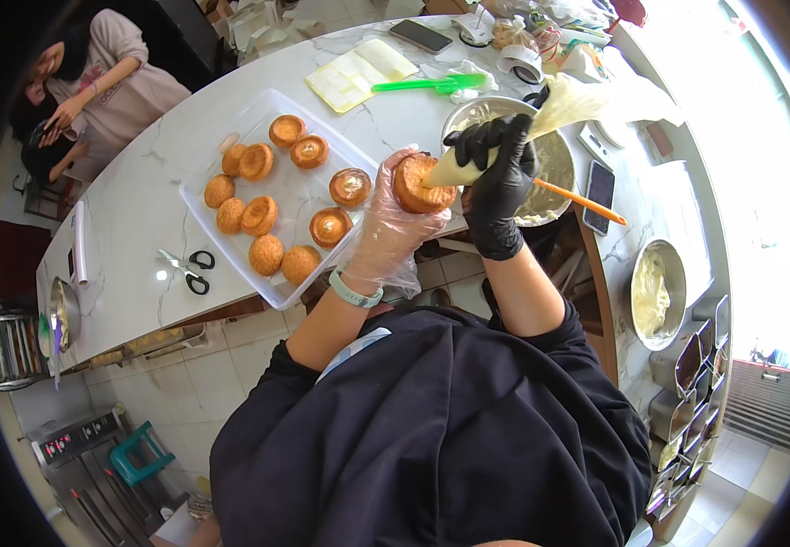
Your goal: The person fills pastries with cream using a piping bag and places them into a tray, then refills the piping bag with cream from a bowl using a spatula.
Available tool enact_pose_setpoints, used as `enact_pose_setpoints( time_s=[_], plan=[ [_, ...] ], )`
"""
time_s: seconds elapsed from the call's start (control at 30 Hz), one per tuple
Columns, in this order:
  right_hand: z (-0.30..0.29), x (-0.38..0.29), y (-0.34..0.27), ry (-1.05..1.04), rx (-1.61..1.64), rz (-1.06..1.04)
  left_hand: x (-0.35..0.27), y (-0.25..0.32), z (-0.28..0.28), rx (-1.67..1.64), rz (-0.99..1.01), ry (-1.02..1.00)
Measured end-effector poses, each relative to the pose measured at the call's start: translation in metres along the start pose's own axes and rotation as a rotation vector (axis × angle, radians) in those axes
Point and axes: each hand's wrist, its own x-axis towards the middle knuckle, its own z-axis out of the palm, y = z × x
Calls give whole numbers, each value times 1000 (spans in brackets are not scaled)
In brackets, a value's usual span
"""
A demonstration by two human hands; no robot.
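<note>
My left hand [398,215], in a clear plastic glove, holds a round golden-brown pastry [425,183]. My right hand [501,181], in a black glove, squeezes a piping bag [451,169] of pale cream, its tip at the pastry's top. The bag's loose upper end fans out to the right above that hand. To the left, a shallow translucent plastic tray [221,256] holds several more pastries, some with cream showing in their centres. Behind my right hand stands a metal mixing bowl [566,154] smeared with cream, an orange-handled tool [583,202] across its rim.
Black-handled scissors [190,269] lie left of the tray. A green spatula [429,85], a yellowish paper [361,74] and a phone [421,37] lie beyond. Another phone [599,198] and a metal bowl of cream [656,301] are at right. A person [111,82] is at far left.
</note>
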Motion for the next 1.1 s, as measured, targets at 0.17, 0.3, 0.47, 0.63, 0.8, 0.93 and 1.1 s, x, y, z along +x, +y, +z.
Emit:
enact_pose_setpoints(
  time_s=[0.17,0.3,0.47,0.63,0.8,0.93,1.1],
  plan=[
    [8,-5,0,17,-141,115,0,1,4,-42,-15,-12],
    [-4,1,-3,-44,-111,159,0,-2,7,-272,-64,-61],
    [-10,-5,1,-144,-113,27,2,-11,10,-559,-271,-87],
    [-13,-9,5,-108,-195,-12,1,-18,15,-792,-327,-70],
    [-17,-5,3,-67,-258,-16,3,-21,19,-766,-288,-93],
    [-18,1,0,-78,-237,52,4,-19,20,-673,-289,-109],
    [-18,14,-8,-134,-299,285,9,-20,9,126,-46,-174]
  ],
)
